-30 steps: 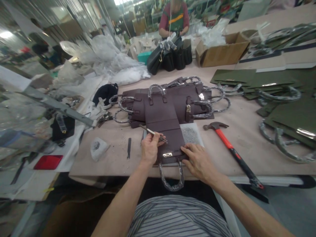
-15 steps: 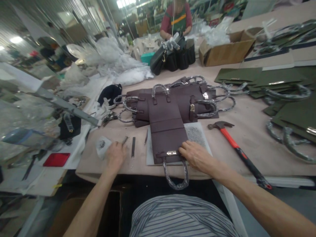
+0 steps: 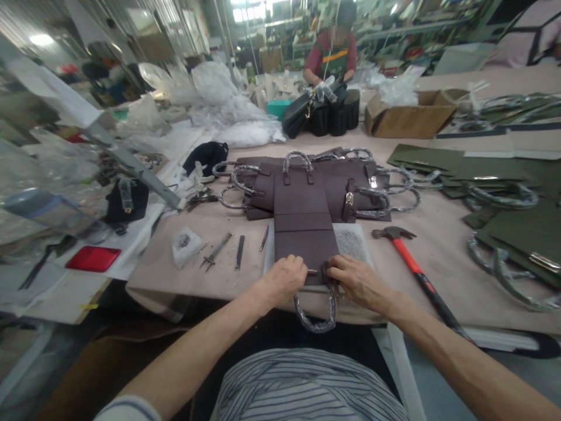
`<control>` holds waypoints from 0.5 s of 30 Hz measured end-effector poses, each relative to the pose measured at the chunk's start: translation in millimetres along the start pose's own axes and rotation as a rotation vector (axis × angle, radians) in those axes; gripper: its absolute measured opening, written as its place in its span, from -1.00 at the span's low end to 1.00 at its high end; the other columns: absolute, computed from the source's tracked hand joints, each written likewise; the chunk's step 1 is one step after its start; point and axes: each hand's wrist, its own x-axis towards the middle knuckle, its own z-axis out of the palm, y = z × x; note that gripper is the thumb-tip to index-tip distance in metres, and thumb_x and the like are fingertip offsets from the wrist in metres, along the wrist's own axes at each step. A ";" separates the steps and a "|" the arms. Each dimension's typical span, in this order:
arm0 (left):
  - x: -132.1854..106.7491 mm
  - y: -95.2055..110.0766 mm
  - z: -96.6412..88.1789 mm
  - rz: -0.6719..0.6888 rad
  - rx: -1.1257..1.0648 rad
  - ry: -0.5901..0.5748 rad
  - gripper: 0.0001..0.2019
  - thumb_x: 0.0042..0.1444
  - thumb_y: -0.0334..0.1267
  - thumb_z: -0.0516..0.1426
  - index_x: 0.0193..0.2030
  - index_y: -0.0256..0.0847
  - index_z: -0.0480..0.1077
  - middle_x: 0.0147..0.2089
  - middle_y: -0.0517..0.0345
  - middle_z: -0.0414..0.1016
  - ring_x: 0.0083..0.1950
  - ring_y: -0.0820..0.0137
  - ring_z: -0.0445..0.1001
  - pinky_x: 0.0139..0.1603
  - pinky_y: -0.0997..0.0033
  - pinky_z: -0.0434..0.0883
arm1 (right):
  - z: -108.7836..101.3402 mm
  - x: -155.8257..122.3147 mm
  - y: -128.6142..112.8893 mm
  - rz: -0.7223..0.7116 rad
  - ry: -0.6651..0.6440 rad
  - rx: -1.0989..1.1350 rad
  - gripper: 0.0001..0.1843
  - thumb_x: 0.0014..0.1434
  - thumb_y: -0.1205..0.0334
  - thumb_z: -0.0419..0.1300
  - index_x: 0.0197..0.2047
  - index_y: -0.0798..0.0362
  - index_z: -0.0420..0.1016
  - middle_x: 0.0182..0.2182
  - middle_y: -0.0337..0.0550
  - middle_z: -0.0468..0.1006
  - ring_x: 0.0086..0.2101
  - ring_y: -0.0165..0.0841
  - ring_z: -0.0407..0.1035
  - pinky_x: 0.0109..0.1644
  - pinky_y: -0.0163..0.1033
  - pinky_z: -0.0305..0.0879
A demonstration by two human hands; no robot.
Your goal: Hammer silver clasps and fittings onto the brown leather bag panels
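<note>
At the table's near edge [image 3: 175,286], the left hand [image 3: 284,280] curls against a brown leather bag panel [image 3: 302,248], its hold hidden; the right hand [image 3: 357,285] pinches a strap tab [image 3: 326,270] above a plastic-wrapped handle [image 3: 314,318].

The left hand [image 3: 284,281] and right hand [image 3: 360,285] sit just beside each other at the same height, backs up. The left is bunched with its fingers curled under, while the right reaches toward it with fingers bent downward. The bare left forearm [image 3: 197,346] and right forearm [image 3: 456,345] angle inward from the lower corners.
</note>
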 end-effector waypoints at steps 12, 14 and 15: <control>-56.5 -33.5 25.8 0.317 -0.255 0.351 -0.65 0.27 -0.55 -0.06 0.00 -0.27 0.48 0.17 -0.18 0.54 0.34 0.23 0.42 0.35 0.16 0.42 | 15.2 -5.6 9.5 -0.182 0.247 0.076 -0.64 0.17 0.50 0.02 -0.17 -0.01 0.57 -0.11 -0.01 0.57 -0.19 -0.23 0.42 -0.18 -0.15 0.47; -56.9 -28.7 28.5 0.307 -0.215 0.343 -0.62 0.24 -0.56 -0.06 0.06 -0.34 0.47 0.21 -0.24 0.51 0.37 0.21 0.38 0.40 0.15 0.37 | 20.0 -7.2 12.4 -0.207 0.300 0.084 -0.65 0.16 0.46 0.04 -0.14 -0.04 0.58 -0.10 -0.03 0.59 -0.18 -0.21 0.45 -0.17 -0.12 0.50; -56.6 -25.6 29.3 0.299 -0.204 0.333 -0.61 0.23 -0.55 -0.05 0.09 -0.36 0.46 0.22 -0.25 0.49 0.38 0.20 0.37 0.42 0.15 0.34 | 22.0 -8.5 13.7 -0.203 0.328 0.090 -0.66 0.17 0.43 0.06 -0.12 -0.06 0.58 -0.10 -0.04 0.60 -0.17 -0.20 0.47 -0.17 -0.10 0.51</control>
